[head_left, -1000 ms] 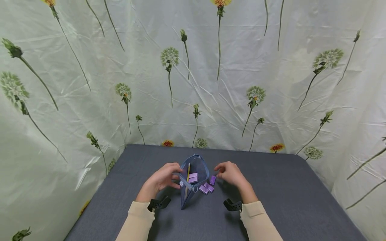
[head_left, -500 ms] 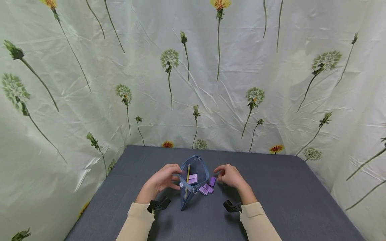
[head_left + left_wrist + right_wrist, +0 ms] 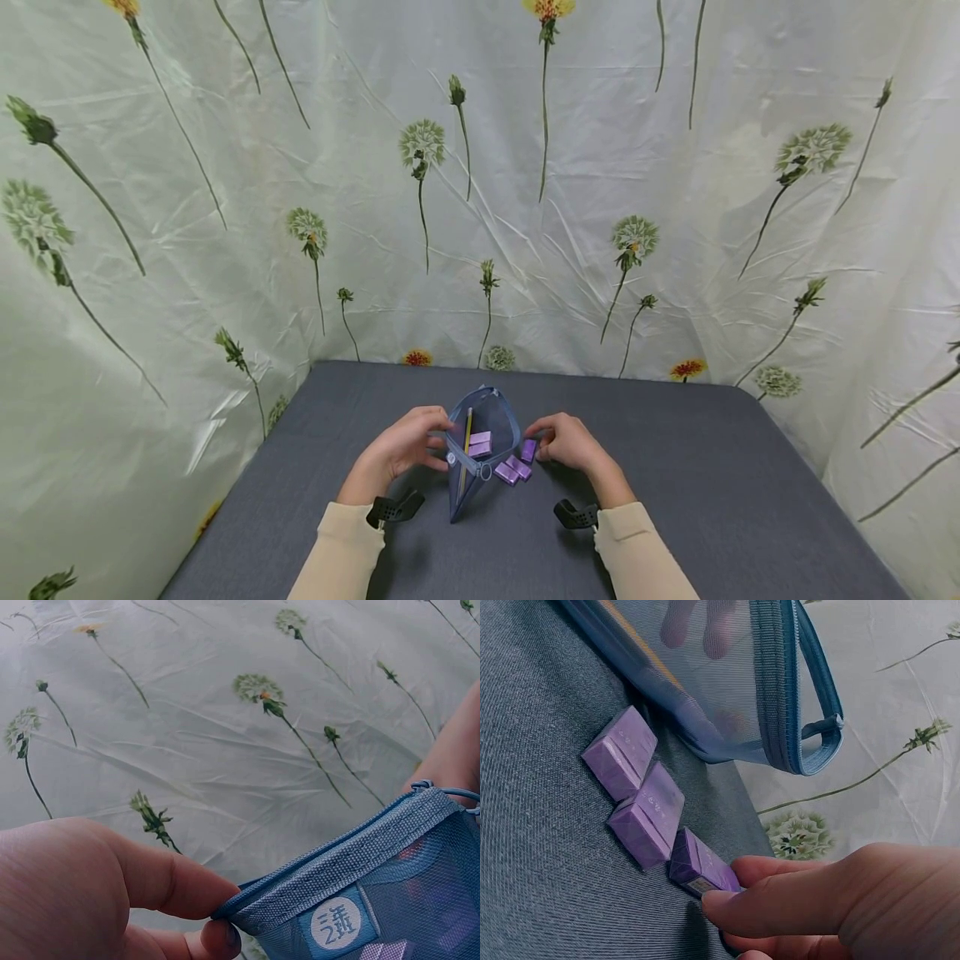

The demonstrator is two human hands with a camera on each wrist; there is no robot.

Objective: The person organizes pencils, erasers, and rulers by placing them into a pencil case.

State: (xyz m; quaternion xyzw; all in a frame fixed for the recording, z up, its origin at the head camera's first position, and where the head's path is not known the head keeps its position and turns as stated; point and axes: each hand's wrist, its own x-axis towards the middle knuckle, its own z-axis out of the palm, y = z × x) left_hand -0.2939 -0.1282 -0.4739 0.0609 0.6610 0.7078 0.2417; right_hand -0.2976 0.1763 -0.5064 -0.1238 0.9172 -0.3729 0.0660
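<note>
Boxes [image 3: 645,817], three purple ones, lie on the grey table [image 3: 660,450] just beside the pouch. They look light, crisp-edged and slick, with corners that could dent; best taken by the two long sides, gently. The right hand [image 3: 570,442] has its fingertips close about one end of the dark box [image 3: 703,860]; how firmly, I cannot tell. Pouch [image 3: 778,682] mouth gapes wide; its mesh should be soft and give easily, its zip band stiffer. The left hand [image 3: 408,442] pinches that band at one corner, the sound place to hold. Inside are a pencil [image 3: 469,423] and pale boxes [image 3: 481,438]. Behind hangs flowered cloth [image 3: 360,150].
</note>
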